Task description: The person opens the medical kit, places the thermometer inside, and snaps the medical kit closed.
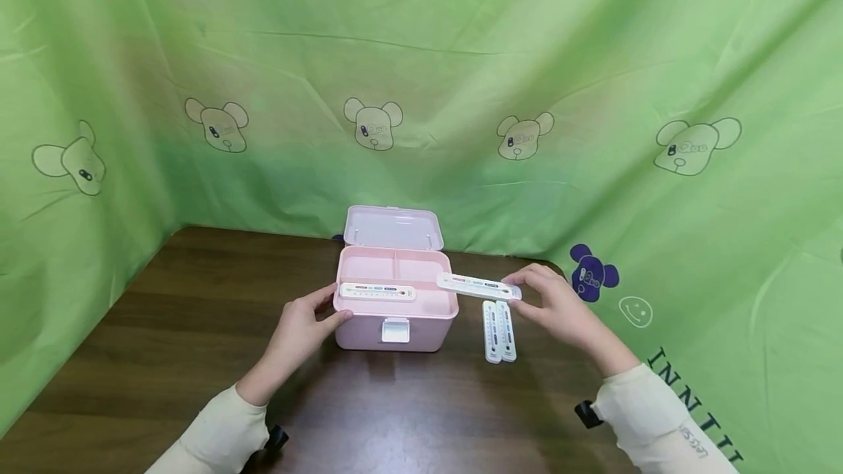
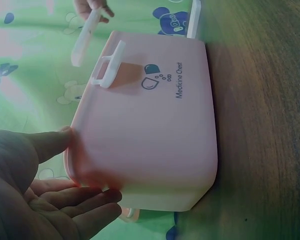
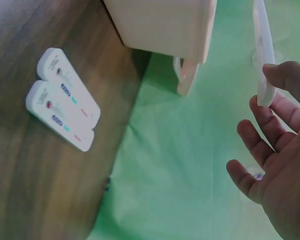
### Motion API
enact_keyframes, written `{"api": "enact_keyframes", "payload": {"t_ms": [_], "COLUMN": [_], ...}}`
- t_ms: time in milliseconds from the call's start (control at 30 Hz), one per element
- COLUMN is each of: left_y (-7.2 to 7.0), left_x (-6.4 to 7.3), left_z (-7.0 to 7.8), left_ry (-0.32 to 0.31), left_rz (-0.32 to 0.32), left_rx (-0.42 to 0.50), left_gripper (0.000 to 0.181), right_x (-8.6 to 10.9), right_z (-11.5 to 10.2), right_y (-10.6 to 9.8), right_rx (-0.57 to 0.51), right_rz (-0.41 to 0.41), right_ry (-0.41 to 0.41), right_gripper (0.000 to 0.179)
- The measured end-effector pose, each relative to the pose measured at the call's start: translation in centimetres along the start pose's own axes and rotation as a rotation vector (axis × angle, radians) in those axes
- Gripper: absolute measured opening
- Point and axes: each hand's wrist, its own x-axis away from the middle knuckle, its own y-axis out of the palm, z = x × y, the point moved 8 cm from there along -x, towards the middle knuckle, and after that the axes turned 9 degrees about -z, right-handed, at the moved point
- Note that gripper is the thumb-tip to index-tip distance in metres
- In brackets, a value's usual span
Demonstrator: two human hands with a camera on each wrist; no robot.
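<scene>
On the brown wooden table (image 1: 395,415) stands a pale pink box (image 1: 358,333), lid (image 1: 394,227) swung back and open. "Medicine Chest" and a capsule drawing mark its front, below a white latch (image 1: 396,330) that juts outward. Inside is a pink tray (image 1: 431,303) with a divider (image 1: 396,265) at the back and a long section in front.

The left arm reaches in from the lower left, its hand (image 1: 299,331) gripping the box's front left corner, thumb on the front and fingers along the side. From the lower right comes the other arm; the right hand (image 1: 552,303) pinches one end of a white thermometer (image 1: 476,287) between thumb and fingers, the remaining fingers spread and gently bent. That thermometer, slim and round-ended, is held in the air, its far end over the tray's right side. A matching thermometer (image 1: 377,292) lies lengthwise in the front section, toward the left. Two more thermometers (image 1: 491,333) lie face up, side by side and touching, right of the box, bearing small coloured labels.
</scene>
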Motion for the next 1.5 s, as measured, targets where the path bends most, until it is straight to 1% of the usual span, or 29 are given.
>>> {"api": "enact_keyframes", "payload": {"t_ms": [167,300,400,633,733,900,1000,1167,1500], "left_y": [-0.1,-0.2,-0.3,0.1,0.1,0.0,-0.1,0.0,0.2], "left_x": [0.0,0.1,0.1,0.1,0.1,0.0,0.0,-0.1,0.1], "left_z": [0.0,0.2,0.3,0.0,-0.1,0.0,0.1,0.2,0.4], "left_ry": [-0.004,0.014,0.019,-0.002,-0.004,-0.002,-0.002,0.001,-0.006], "left_rz": [0.003,0.020,0.029,0.006,0.008,0.010,0.010,0.009,0.020], "left_rx": [-0.006,-0.031,-0.031,0.001,0.007,-0.007,-0.017,-0.024,-0.051], "left_gripper": [0.062,0.061,0.061,0.062,0.063,0.064,0.064,0.064,0.063], "right_x": [-1.9,-3.4,-4.5,-6.4,-7.0,-8.0,-8.4,-8.8,-9.6], "right_z": [-1.9,-3.1,-3.7,-5.0,-5.4,-6.2,-6.6,-6.3,-7.4], "right_y": [0.3,1.1,1.8,3.3,3.7,4.3,4.7,5.6,6.2], "right_rx": [0.061,0.102,0.131,0.190,0.193,0.190,0.177,0.174,0.166], "right_rz": [-0.074,-0.137,-0.182,-0.292,-0.345,-0.459,-0.514,-0.560,-0.577], "right_ry": [-0.067,-0.109,-0.143,-0.241,-0.279,-0.342,-0.365,-0.386,-0.416], "right_gripper": [0.028,0.029,0.028,0.027,0.029,0.033,0.037,0.039,0.036]}}
